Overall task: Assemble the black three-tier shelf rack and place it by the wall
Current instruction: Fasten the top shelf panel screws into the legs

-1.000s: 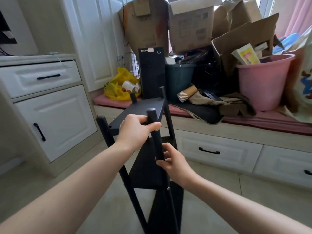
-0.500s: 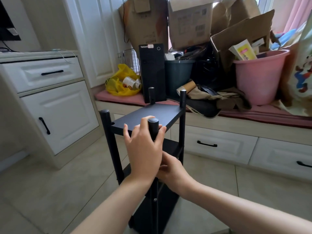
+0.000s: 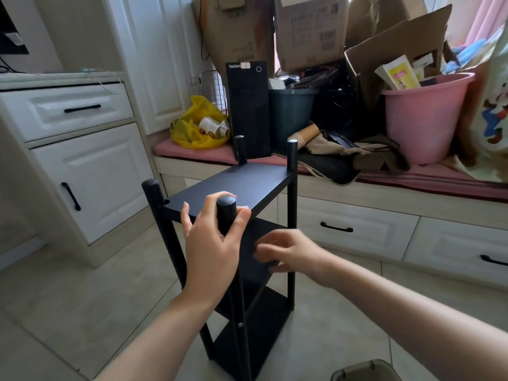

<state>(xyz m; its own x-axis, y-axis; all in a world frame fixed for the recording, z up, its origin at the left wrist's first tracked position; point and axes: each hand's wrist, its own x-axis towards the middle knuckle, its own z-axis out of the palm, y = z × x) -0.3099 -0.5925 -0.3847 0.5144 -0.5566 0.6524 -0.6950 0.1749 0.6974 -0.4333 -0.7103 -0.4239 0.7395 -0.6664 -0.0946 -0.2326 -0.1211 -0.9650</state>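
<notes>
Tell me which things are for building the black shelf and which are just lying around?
For the job: black shelf rack, standing on the floor; left hand gripping its near post; right hand, blurred, beside the middle shelf.
Just lying about: pink bucket, yellow plastic bag, computer tower, cardboard boxes, stack of paper cups.

One head-worn wide-angle view looks forward and down from close above the shelf rack [image 3: 236, 188], facing the cluttered window seat [image 3: 412, 185] beyond it.
</notes>
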